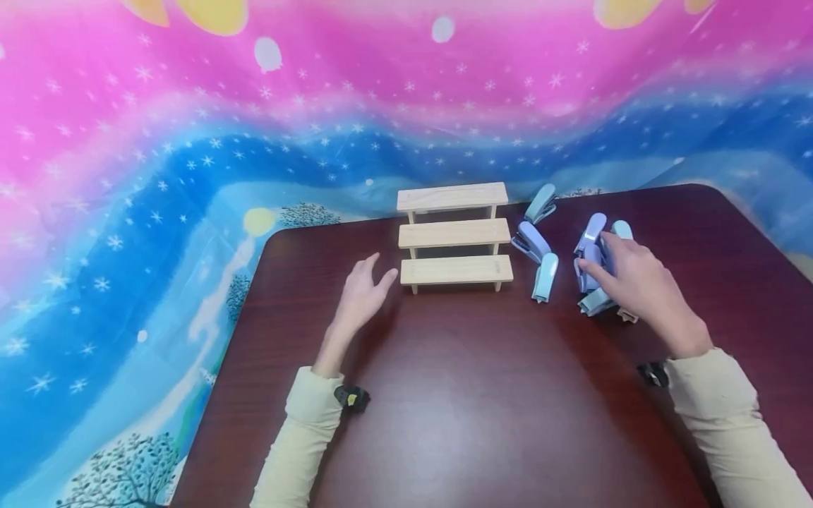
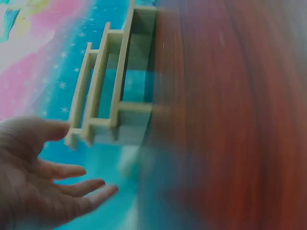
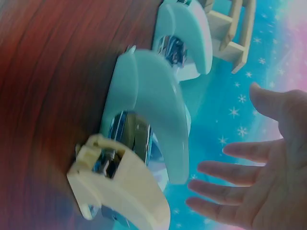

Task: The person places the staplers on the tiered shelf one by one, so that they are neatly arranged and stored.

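Note:
A three-tiered wooden stand [image 1: 454, 233] stands near the back of the table. Just left of its lowest step is my left hand [image 1: 362, 295], fingers spread and holding nothing; the left wrist view agrees. My right hand [image 1: 643, 283] hovers over a cluster of staplers, its fingers extended and apart from them in the right wrist view. That cluster has a purple stapler [image 1: 594, 226], a mint stapler [image 3: 153, 96] and a beige stapler [image 3: 127, 182], some partly hidden by the hand. Between stand and cluster lie a purple stapler [image 1: 533, 240] and two mint ones, the nearer mint stapler [image 1: 545, 278] in front.
The dark wooden table [image 1: 444, 395] has rounded back corners. Behind it hangs a pink and blue cloth [image 1: 381, 85] printed with snowflakes. A black strap [image 1: 352, 398] sits at my left wrist, and another [image 1: 653, 374] at my right.

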{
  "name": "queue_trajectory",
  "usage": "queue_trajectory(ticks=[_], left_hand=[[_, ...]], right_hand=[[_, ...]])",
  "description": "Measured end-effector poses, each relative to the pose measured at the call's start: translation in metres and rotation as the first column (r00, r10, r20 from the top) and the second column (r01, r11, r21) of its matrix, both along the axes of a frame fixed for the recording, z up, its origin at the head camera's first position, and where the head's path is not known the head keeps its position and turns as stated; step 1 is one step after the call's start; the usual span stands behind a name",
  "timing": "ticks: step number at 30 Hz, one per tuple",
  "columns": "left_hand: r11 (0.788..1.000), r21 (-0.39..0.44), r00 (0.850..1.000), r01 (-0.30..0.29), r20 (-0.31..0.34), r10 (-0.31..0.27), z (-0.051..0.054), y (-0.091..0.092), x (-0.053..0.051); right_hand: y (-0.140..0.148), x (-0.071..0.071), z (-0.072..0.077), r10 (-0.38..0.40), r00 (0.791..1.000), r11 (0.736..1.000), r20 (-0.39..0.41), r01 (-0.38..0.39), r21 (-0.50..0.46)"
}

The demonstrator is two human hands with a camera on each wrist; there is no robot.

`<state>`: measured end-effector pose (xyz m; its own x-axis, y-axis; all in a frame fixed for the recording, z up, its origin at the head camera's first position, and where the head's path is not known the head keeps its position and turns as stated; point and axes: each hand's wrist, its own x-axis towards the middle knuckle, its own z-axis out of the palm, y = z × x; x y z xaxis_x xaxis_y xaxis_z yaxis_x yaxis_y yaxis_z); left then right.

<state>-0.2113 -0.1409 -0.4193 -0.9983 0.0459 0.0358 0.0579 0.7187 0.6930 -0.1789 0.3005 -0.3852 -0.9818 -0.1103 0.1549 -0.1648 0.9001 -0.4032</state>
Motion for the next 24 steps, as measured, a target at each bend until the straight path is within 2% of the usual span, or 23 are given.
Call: queue_trajectory(ticks=[1,2,4,6,10,13,15,17,18,22,24], left_hand=[[0.994,0.106,1.0,-0.012,0.019,0.01,-0.004,0.004,-0.003],[0.979,0.204,0.999,-0.026,0.038,0.019,-0.007,0.007,-0.006],[0.928,0.367,0.996,-0.059,0.08,0.032,-0.014,0.014,-0.012],[0.869,0.486,0.993,-0.088,0.114,0.037,-0.019,0.02,-0.017],[0.762,0.632,0.988,-0.139,0.138,0.066,-0.027,0.025,-0.027],[0.671,0.724,0.984,-0.162,0.168,0.056,-0.036,0.025,-0.033],[0.623,0.765,0.984,-0.162,0.177,0.038,-0.043,0.024,-0.035],[0.6,0.787,0.986,-0.142,0.164,0.018,-0.05,0.022,-0.036],[0.595,0.793,0.987,-0.132,0.158,0.009,-0.052,0.022,-0.036],[0.599,0.795,0.991,-0.1,0.136,-0.016,-0.054,0.023,-0.036],[0.589,0.802,0.99,-0.099,0.139,-0.023,-0.053,0.024,-0.036]], right_hand=[[0.0,0.0,0.0,-0.008,1.0,0.999,0.014,0.008,-0.034],[0.0,-0.001,0.001,-0.015,1.0,0.998,0.023,0.017,-0.066],[0.0,-0.003,0.001,-0.033,0.999,0.992,0.026,0.035,-0.124],[0.0,-0.006,0.001,-0.052,0.998,0.984,0.023,0.055,-0.17],[-0.001,-0.017,-0.001,-0.081,0.996,0.974,0.025,0.085,-0.208],[-0.004,-0.025,-0.003,-0.099,0.994,0.971,0.037,0.104,-0.214],[-0.005,-0.029,-0.004,-0.112,0.992,0.969,0.05,0.12,-0.215],[-0.006,-0.031,-0.005,-0.125,0.99,0.968,0.061,0.135,-0.211],[-0.005,-0.032,-0.005,-0.127,0.989,0.969,0.074,0.139,-0.206],[-0.003,-0.035,-0.006,-0.108,0.986,0.978,0.13,0.129,-0.163],[-0.001,-0.038,-0.007,-0.086,0.982,0.984,0.167,0.11,-0.142]])
